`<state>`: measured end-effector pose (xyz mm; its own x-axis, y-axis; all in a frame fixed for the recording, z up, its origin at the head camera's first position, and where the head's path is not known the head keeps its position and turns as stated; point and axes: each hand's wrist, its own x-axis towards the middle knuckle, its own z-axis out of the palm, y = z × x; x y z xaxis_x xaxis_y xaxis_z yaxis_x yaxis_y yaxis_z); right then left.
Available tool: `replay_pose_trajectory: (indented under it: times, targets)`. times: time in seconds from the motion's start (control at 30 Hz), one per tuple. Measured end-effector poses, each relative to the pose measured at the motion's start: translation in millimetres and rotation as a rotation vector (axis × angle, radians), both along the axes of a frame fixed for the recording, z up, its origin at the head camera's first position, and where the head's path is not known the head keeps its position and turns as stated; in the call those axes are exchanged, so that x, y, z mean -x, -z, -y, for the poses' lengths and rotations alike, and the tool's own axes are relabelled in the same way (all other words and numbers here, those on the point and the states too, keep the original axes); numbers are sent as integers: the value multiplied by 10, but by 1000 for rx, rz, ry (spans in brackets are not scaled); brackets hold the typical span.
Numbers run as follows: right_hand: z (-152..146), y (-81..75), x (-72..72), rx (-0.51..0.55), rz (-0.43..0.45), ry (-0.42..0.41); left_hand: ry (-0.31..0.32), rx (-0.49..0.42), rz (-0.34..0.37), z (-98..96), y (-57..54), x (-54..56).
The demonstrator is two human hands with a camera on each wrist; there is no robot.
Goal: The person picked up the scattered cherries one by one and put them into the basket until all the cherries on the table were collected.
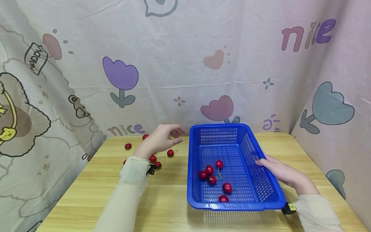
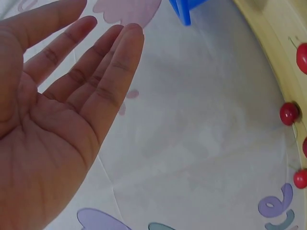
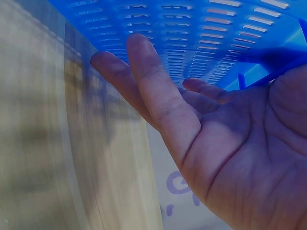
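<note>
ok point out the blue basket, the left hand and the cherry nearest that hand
blue basket (image 1: 262, 185): head view, on its right side wall.
left hand (image 1: 162, 139): head view, on the back of the hand.
cherry (image 1: 170, 153): head view, on the middle of the fruit.

Head view looked down across table (image 1: 174, 199); wrist views sat close at palms; all shared blue basket (image 1: 262, 183).

basket (image 1: 262, 187): blue plastic, perforated mesh walls and floor, slight sheen
cherries (image 1: 209, 169): glossy red skins, thin green stems
table (image 1: 171, 193): light wood-grain planks, smooth, matt
backdrop (image 1: 185, 58): thin printed cloth, matt, creased
sleeves (image 1: 127, 193): beige knit fabric, matt
wrist clips (image 1: 150, 169): black hard plastic
</note>
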<state>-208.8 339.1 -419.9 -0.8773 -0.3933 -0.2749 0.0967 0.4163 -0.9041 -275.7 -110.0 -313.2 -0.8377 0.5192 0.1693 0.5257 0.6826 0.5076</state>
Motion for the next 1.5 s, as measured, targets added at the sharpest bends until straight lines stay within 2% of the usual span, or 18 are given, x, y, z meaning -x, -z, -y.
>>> replay_pose_trajectory:
  times: [0.2, 0.5, 0.8, 1.1, 1.33, 1.5]
  targets:
    - [2, -3, 1, -1, 2, 2, -34, 11, -7, 157, 17, 1]
    - [2, 0, -13, -4, 3, 9, -53, 23, -35, 360, 134, -6]
    - [5, -4, -7, -2, 6, 11, -91, 29, -11, 548, 235, -33]
    - [8, 7, -18, -14, 6, 21, -134, 46, 10, 661, 392, -65]
    - [3, 15, -11, -4, 7, 17, -140, 32, 38, 728, 513, -59]
    - [7, 11, -6, -10, 2, 16, -155, 59, 28, 751, 584, -93]
